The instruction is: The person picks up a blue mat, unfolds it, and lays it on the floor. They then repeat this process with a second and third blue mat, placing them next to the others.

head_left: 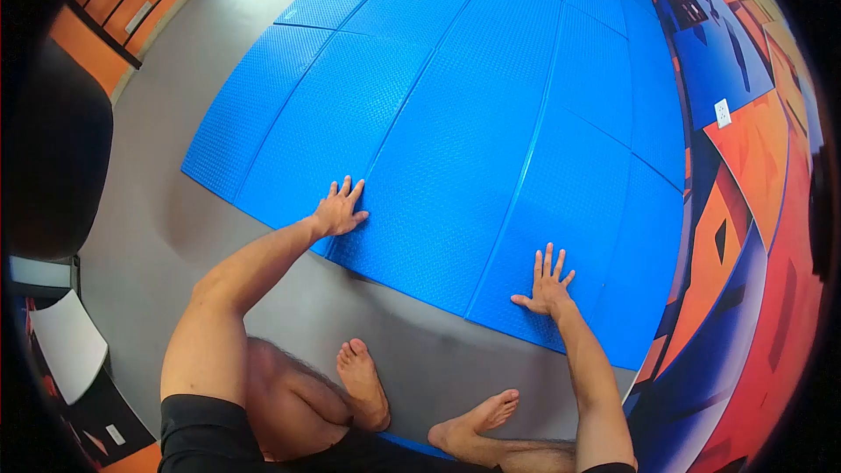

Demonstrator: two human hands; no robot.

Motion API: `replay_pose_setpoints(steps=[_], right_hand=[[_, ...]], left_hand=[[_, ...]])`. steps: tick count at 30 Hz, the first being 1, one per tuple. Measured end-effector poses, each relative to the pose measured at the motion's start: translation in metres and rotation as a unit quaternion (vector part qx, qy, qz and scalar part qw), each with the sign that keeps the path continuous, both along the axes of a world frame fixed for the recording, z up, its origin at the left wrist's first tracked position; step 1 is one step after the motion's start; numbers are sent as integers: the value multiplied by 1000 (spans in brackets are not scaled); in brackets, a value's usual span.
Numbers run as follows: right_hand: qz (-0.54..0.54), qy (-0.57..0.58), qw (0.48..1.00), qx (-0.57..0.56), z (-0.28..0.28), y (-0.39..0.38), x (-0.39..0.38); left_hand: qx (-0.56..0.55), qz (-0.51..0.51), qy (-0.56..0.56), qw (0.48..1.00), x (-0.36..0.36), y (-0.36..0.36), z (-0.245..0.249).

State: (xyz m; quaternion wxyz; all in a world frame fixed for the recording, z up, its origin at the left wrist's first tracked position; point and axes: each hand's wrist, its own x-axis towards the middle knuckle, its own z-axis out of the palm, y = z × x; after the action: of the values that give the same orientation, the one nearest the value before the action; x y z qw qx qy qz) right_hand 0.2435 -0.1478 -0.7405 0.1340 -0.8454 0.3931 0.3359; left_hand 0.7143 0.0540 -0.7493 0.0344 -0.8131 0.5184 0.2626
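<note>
The blue mats (pixel 455 166) lie edge to edge on the grey floor (pixel 153 136), apparently to form one continuous surface. Near their front edge, left hand (pixel 338 213) and right hand (pixel 549 292) rest palm-down, fingers spread, probably to share weight evenly.

I have the left hand (pixel 336 213) reaching farther forward than the right hand (pixel 550 292), the two well apart, both palm down with fingers spread and thumbs turned inward. On my feed the left arm (pixel 229 291) bends at the elbow, while the right arm (pixel 596 384) runs straighter. Between the arms I see bare feet: the left foot (pixel 363 385) points its toes ahead, the right foot (pixel 477 419) angles outward.
</note>
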Motion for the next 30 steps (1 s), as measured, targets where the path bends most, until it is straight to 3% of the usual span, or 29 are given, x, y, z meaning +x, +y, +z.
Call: replay_pose_setpoints(steps=[8,16,20,30], right_hand=[[-56,-40,998,7,-8,3,-4],[-132,8,991,21,6,11,23],[-157,-9,987,21,5,17,23],[-154,11,988,-15,-5,19,32]], left_hand=[[141,-20,-54,988,-15,-13,-9],[204,-25,-82,975,-21,-27,-7],[152,-62,-119,979,-23,-20,-27],[145,-53,-41,987,-16,-25,-5]])
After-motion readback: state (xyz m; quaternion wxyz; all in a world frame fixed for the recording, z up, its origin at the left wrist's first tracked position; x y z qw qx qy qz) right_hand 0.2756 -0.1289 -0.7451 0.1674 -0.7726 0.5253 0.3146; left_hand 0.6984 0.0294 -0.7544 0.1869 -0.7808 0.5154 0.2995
